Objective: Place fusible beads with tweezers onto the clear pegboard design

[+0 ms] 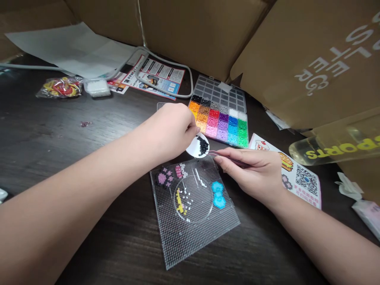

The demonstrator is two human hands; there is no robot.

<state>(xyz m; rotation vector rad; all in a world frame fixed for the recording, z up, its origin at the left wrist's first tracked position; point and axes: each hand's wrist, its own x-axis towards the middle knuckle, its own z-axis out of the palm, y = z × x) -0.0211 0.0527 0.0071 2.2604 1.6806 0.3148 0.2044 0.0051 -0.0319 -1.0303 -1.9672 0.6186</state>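
Note:
My left hand point(170, 128) is closed, pinching the rim of a small white dish point(193, 149) that holds black beads point(203, 145). In my right hand point(252, 170), also closed, I grip thin metal tweezers point(219, 154) whose tips reach into the black beads. Just below lies a clear square pegboard point(192, 221) bearing a pink paw pattern point(164, 177), a cyan bow point(219, 194), white and yellow beads, and a clear round piece point(194, 200).
An open bead box point(221, 118) with many coloured compartments sits behind the dish. A printed sheet with a QR code point(299, 180) lies at right, beside a clear bottle point(335, 144). Cardboard boxes point(297, 59), leaflets point(154, 77), a cable and a bag of rubber bands point(61, 87) line the back.

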